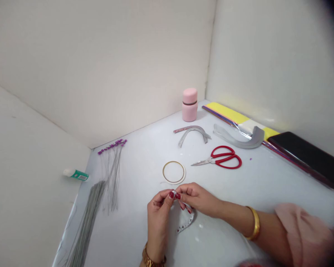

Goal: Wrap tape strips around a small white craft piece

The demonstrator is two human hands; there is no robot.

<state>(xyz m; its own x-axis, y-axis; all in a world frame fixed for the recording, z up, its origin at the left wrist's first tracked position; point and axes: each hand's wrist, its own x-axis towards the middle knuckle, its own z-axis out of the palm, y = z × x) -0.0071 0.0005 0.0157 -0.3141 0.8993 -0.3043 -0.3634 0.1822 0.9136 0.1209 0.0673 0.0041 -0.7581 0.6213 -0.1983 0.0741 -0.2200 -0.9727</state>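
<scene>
Pink sleeve [303, 237], hands [158, 218] [199, 199] pinching white strip [186, 205], green-labelled tube [76, 174]

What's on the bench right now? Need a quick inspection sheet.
surface: white table, hands working at its near edge
job's things: curled strip pinched by both hands; gold ring just beyond
grippers: left hand and right hand meet at the fingertips on the strip
clutter: red scissors, grey strips, pink jar, tube, wire bundle, purple-tipped wires, yellow paper, phone
cables: nothing seen
surroundings: white walls meeting in a corner
</scene>
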